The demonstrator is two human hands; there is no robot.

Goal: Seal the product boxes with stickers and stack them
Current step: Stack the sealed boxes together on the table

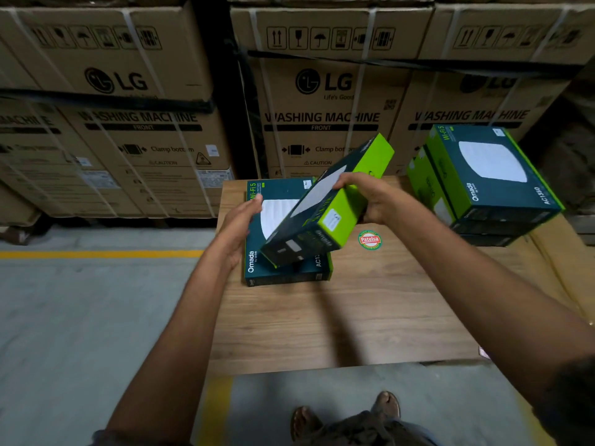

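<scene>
Right hand (363, 196) grips tilted box (325, 220); left hand (240, 220) flat, released.
Below grip: Patelsa sticker (370, 240); left of grip: Omada box (257, 265).

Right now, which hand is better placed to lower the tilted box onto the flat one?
Right. The right hand grips the tilted Omada box by its green side, over the flat Omada box; the left hand is open at that box's left edge, gripping nothing.

Both arms extended forward; left hand (240, 223) flat, fingers straight; right hand (370, 197) curled round tilted box (338, 207).
</scene>
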